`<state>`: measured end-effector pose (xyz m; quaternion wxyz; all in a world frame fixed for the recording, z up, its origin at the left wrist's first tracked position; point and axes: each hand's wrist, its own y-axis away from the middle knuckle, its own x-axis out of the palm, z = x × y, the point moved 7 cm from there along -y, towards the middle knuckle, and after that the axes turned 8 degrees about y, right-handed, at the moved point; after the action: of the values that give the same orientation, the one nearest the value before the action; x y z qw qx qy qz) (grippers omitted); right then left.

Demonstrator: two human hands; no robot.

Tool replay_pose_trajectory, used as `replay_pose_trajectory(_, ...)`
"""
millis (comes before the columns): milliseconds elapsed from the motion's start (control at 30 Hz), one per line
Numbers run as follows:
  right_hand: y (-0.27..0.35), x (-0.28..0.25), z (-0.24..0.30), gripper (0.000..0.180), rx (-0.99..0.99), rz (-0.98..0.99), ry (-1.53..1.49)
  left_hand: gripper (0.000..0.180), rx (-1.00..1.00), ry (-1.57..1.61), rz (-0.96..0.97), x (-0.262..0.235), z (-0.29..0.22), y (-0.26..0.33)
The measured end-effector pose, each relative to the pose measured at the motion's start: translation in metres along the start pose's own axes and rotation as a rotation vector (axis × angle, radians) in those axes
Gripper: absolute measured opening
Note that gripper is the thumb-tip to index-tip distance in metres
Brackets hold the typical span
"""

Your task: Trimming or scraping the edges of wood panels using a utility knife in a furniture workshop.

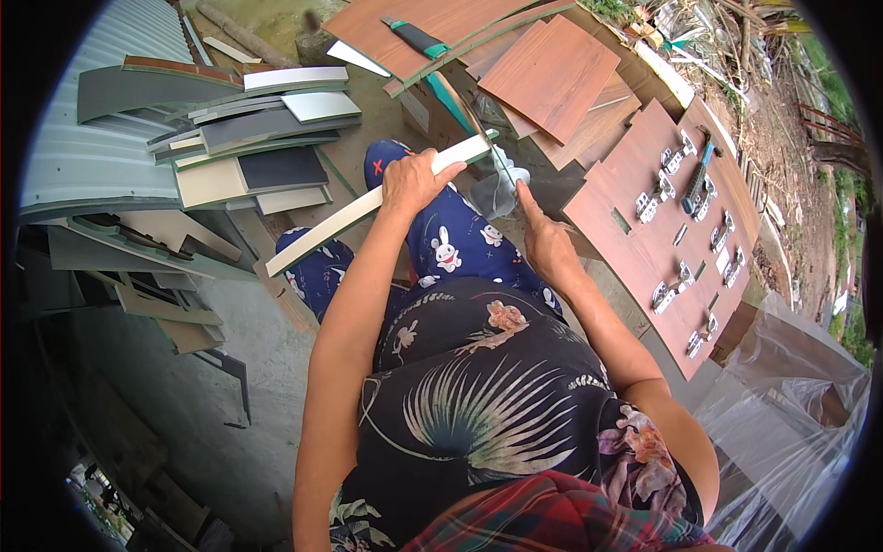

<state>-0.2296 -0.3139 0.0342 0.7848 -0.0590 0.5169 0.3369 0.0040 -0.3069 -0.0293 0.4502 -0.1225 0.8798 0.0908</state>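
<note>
My left hand (414, 179) grips a long narrow white board strip (322, 228) near its far end; the strip slants from lower left to upper right across my lap. My right hand (544, 241) is closed on a thin blade-like tool (501, 170) that runs up to the strip's far end, next to a crumpled piece of clear plastic (492, 193). I sit with my knees in blue patterned trousers (451, 241) under both hands.
A pile of grey and white board offcuts (248, 156) lies to the left. Brown wood-look panels (552, 74) are stacked ahead. A brown board (644, 248) on the right carries several metal hinges (655, 204) and a screwdriver (697, 175). Clear plastic sheeting (791, 432) lies lower right.
</note>
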Motion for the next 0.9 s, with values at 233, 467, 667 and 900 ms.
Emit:
replay_pose_trajectory(233,-0.060,0.006,0.009,0.075,0.022,-0.033,0.091,0.061,0.000,0.011,0.002,-0.002,-0.004,0.000)
replay_pose_trajectory(467,-0.024,0.007,0.001,0.080,-0.008,-0.015,0.081,0.062,-0.021,0.040,0.016,-0.003,-0.001,0.000)
replay_pose_trajectory(667,0.002,0.000,-0.002,0.076,-0.011,-0.016,0.067,0.068,-0.016,0.078,0.055,0.001,0.008,-0.005)
replay_pose_trajectory(900,-0.032,0.007,0.000,0.071,0.045,0.001,0.031,0.067,-0.034,0.127,0.130,-0.003,0.003,-0.006)
